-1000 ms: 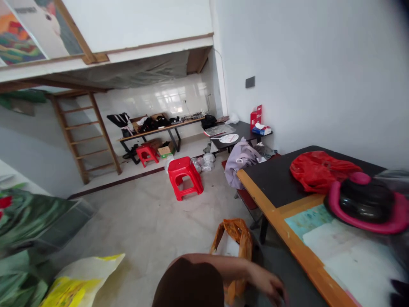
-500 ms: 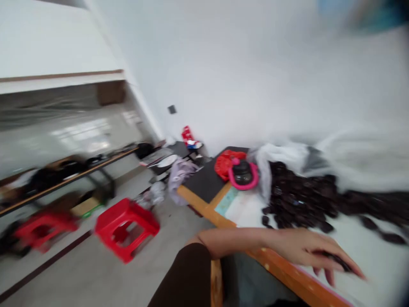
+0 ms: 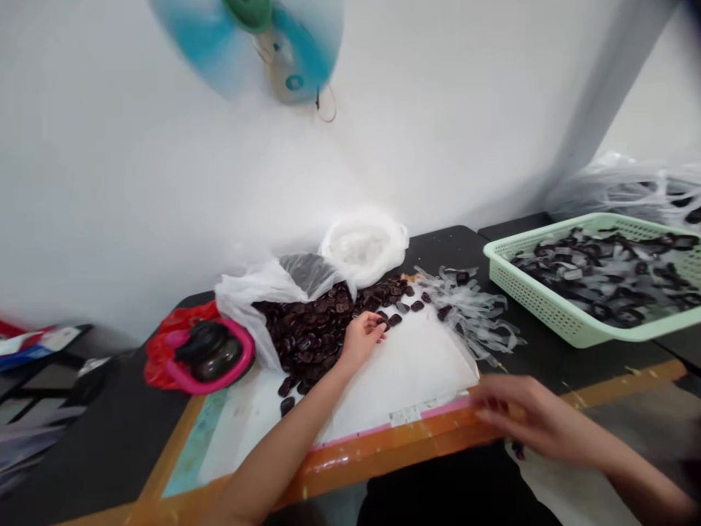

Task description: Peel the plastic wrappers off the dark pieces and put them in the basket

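A heap of glossy dark brown flat pieces (image 3: 312, 336) lies on a white sheet (image 3: 405, 372), spilling from a clear plastic bag (image 3: 263, 292). My left hand (image 3: 361, 340) rests at the heap's right edge, its fingertips among a few loose pieces. Motion blurs my right hand (image 3: 526, 416), which is above the table's orange edge (image 3: 383, 446) with its fingers curled. Nothing shows in it. To the right of the sheet lies a tangle of clear plastic strips (image 3: 471, 314).
A mint green plastic basket (image 3: 548, 307) of dark pieces and clear strips stands on the black tabletop at right. A pink-rimmed black object (image 3: 211, 354) sits on a red plastic bag (image 3: 175, 351). A blue-bladed wall fan (image 3: 285, 51) hangs above.
My head has swung from the room to the wall, bringing the heap, basket and fan to the front. My left hand has moved to the heap's edge, and my right hand has entered view.
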A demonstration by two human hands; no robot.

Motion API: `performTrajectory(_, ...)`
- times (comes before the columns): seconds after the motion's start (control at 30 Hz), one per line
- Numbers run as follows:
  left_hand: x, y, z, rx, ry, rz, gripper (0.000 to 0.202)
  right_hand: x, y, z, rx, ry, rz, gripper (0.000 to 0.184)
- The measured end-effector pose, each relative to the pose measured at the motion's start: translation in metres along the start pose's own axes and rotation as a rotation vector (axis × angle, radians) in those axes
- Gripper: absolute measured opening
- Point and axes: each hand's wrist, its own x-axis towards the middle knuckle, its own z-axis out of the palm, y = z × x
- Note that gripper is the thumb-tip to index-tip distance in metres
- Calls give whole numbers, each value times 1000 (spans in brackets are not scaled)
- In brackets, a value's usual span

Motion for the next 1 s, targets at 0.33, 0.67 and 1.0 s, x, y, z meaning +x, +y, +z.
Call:
performTrajectory(0.33, 1, -14, -12, -117, -22, 21, 28, 196, 9, 37, -373, 39, 104, 23)
performTrajectory(0.67, 2, -5, -12, -251, 1, -49, 32, 208, 40, 46, 115, 100, 13, 26)
performTrajectory(1.0, 4, -9, -14, -366, -11, -79, 29, 199, 12, 38, 1177, -37, 198, 53)
